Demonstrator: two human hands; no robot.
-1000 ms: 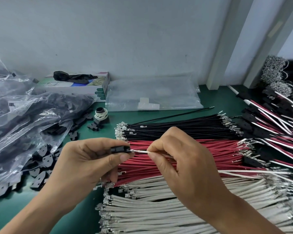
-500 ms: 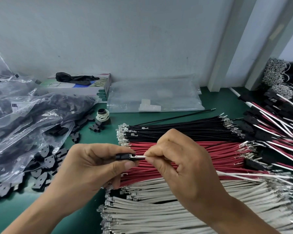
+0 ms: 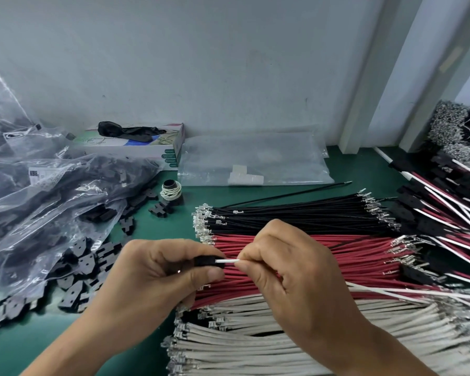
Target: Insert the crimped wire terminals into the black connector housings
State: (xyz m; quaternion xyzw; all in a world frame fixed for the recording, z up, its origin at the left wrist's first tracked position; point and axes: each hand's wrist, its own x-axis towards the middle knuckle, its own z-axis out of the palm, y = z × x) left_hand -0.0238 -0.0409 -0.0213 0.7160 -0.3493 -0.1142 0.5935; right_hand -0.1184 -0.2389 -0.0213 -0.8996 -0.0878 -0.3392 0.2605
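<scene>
My left hand grips a small black connector housing between thumb and fingers, above the red wires. My right hand pinches a white wire whose near end sits in the housing; the terminal itself is hidden inside. The rest of that white wire trails off to the right behind my right hand. Below both hands lie bundles of crimped wires: black, red and white.
Loose black housings spill from clear plastic bags at the left. A roll wound with rubber bands, a glove box and a flat clear bag stand at the back. Finished wired housings pile at the right.
The right hand pushed the white wire's terminal into the housing, then slid back along the wire, so a short white stretch now shows between the hands. The camera tilted slightly.
</scene>
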